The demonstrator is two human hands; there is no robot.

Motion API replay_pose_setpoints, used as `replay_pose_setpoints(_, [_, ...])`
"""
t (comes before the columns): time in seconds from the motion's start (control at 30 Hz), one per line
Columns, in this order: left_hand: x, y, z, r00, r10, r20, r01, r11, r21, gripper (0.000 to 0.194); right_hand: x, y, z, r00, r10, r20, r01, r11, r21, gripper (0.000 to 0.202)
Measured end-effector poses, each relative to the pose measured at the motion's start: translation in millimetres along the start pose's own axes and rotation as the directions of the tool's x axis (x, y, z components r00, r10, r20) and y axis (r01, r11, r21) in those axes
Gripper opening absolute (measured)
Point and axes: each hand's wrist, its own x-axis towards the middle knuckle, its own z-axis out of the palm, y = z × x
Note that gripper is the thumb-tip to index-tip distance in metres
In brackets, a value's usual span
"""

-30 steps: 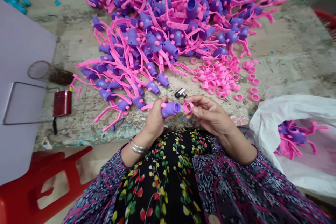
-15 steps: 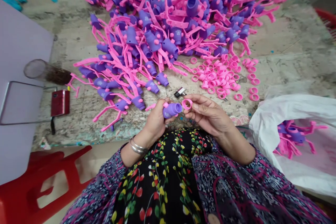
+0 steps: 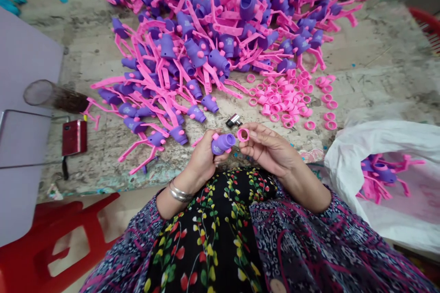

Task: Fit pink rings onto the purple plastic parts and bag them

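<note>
My left hand [image 3: 203, 155] is closed around a purple plastic piece [image 3: 222, 144] with pink parts, its round open end turned to the right. Between the fingertips of my right hand [image 3: 270, 146] is a small pink ring [image 3: 243, 135]. The ring stands just beside the purple piece's open end, with a narrow gap between them. Just beyond my hands a small metal and black fitting [image 3: 234, 120] lies on the table. Loose pink rings [image 3: 283, 96] are scattered farther back, in front of a large pile of purple and pink pieces [image 3: 206, 46].
On the worn table [image 3: 357, 87], a glass jar [image 3: 55, 96] lies at the left near a dark red box [image 3: 74, 137]. A white plastic bag [image 3: 347, 146] holding similar pieces is at the right. A red plastic chair [image 3: 30, 242] stands lower left.
The view has shifted slightly, so everything appears a little farther left. Both hands keep their holds, and the ring remains apart from the purple piece.
</note>
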Motion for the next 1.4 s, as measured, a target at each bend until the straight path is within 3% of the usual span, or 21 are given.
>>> replay_pose_setpoints(0.3, [2.6, -1.5, -1.7, 1.0, -0.018, -0.011, 0.017, 1.0, -0.009, 0.022, 1.7, 2.5, -3.1, 1.0, -0.005, -0.01, 0.005, 1.0, 0.012, 0.021])
replay_pose_setpoints(0.5, [1.3, -1.2, 0.4, 0.999, -0.026, -0.022, 0.027, 0.999, 0.018, 0.02, -3.4, 0.5, -1.0, 1.0, -0.003, -0.017, 0.001, 0.997, -0.083, 0.028])
replay_pose_setpoints(1.13, [0.4, -4.4, -1.5, 0.993, -0.019, -0.119, 0.037, 0.988, 0.15, 0.027, -1.6, 1.3, -0.9, 0.997, -0.052, -0.055, 0.038, 0.972, -0.232, 0.021])
replay_pose_setpoints(1.4, [1.9, -8.6, -1.4, 0.986, -0.041, -0.161, 0.075, 0.974, 0.215, 0.046, -0.7, 6.0, -5.1, 0.988, -0.132, -0.084, 0.093, 0.928, -0.36, 0.02])
